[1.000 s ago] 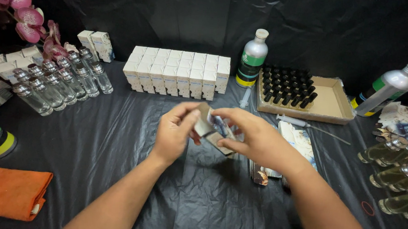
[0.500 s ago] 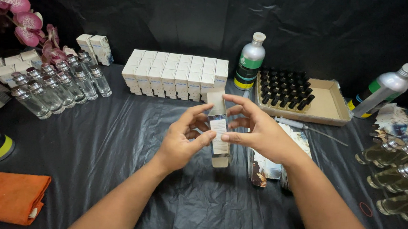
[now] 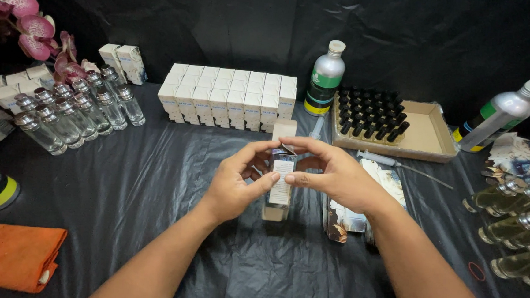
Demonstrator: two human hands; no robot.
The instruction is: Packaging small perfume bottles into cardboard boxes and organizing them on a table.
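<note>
Both my hands hold a small narrow carton [image 3: 279, 187] upright over the black table cover, just in front of me. My left hand [image 3: 236, 181] grips its left side with thumb and fingers. My right hand [image 3: 331, 174] grips its right side, fingers curled over the open top flap. A label strip runs down the carton's front. I cannot tell whether a bottle is inside.
Rows of white cartons [image 3: 228, 97] stand behind. Clear glass bottles [image 3: 74, 110] line the left, filled bottles [image 3: 518, 226] lie at the right. A cardboard tray [image 3: 428, 137] holds black caps, with two silver bottles [image 3: 324, 79], a syringe [image 3: 399, 165], flat cartons [image 3: 349, 218], an orange cloth [image 3: 10, 256].
The carton was tilted between my hands a second ago; it now stands upright, and both hands have closed around its upper part.
</note>
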